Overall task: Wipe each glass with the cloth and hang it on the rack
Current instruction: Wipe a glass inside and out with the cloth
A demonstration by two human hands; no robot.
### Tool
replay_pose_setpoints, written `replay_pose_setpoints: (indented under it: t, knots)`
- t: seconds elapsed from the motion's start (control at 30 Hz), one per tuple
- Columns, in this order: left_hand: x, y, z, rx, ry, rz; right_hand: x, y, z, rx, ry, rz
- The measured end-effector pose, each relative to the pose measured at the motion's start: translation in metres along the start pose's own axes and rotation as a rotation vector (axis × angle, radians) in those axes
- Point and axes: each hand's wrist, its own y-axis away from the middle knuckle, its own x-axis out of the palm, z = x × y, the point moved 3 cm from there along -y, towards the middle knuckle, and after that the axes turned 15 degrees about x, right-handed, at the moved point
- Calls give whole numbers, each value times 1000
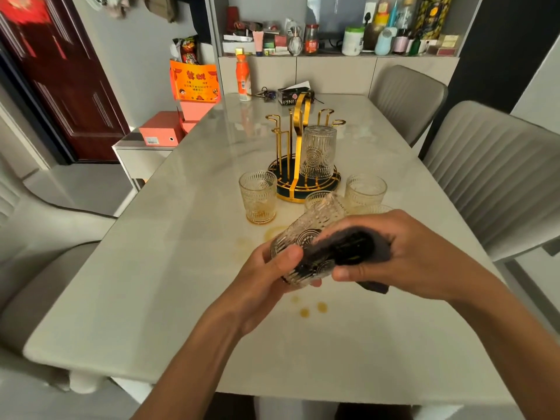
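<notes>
- We hold a clear embossed tumbler glass (306,237) in mid-air above the pale marble-look surface (151,298), low in the view and just right of centre.
- Our left hand (266,280) is curled shut around the glass's base end, thumb across the near side.
- Our right hand (403,253) is closed on a dark grey wiping cloth (348,247), pressing it against the glass's wall; whether part of the cloth is tucked inside the glass we cannot tell.
- The glass lies tilted, its long axis running from about 7 o'clock at the base to 1 o'clock at the rim, so the mouth points away from us and slightly right, towards the rack.
- The gold wire rack with a dark round tray (298,165) stands at 12 o'clock from our hands, well apart from them.
- One matching glass (318,156) already hangs inverted on the rack's right side; the left-side hooks (274,122) look free.
- An upright glass with amber residue (258,197) stands just left of the tray, and another (365,189) stands at its right; more rims show partly behind the held glass.
- Amber spill spots (312,309) lie on the surface below our hands.
- We judge this glass is mid-wipe; hanging calls for turning the mouth downward, and the left hand already grips the base.
</notes>
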Motion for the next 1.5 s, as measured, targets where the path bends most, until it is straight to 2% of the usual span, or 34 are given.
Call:
replay_pose_setpoints:
  t: [0.1, 0.2, 0.27, 0.33, 0.43, 0.47, 0.53, 0.57, 0.63, 0.73, 0.93, 1.1, 1.17, 1.33, 1.4, 1.5]
  knots:
    - [-5, -3, -6, 13, -14, 74, 0, 0, -2, -23, -16, -14]
    - [-4, -5, -22, 12, -146, 217, 1, -1, -2, 1, -74, 53]
    - [4, -7, -34, 18, -246, 292, 6, -4, 1, -44, -88, -21]
    - [11, -9, -36, 53, -220, 228, 12, -6, 4, -110, -150, -279]
    - [25, -4, -21, 82, -101, -15, 26, -7, 3, -157, -271, -773]
    - [32, -1, -14, 67, -54, -106, 31, -9, 3, -159, -313, -885]
    - [43, 5, -3, 31, 58, -250, 41, -13, 4, -151, -380, -986]
    - [46, 6, -1, 30, 119, -290, 49, -13, 2, -132, -405, -968]
    - [45, 8, -3, 33, 218, -317, 75, -8, -8, -81, -441, -826]
    - [38, 10, -6, 35, 204, -324, 105, 0, -15, -20, -345, -656]
    - [45, 18, -8, 61, 17, -303, 70, -11, -14, 96, -690, -627]
    - [35, 15, -12, 112, 29, -356, 104, 6, -7, 97, -587, -603]
    - [33, 16, -10, 117, 40, -341, 98, 1, -5, 60, -581, -583]
    - [39, 17, -8, 124, 30, -341, 71, -12, -5, -27, -940, -507]
    - [37, 15, -12, 137, 39, -406, 83, -8, -9, -41, -1082, -453]
    - [29, 13, -12, 114, 34, -512, 97, -4, -18, -32, -1228, -287]
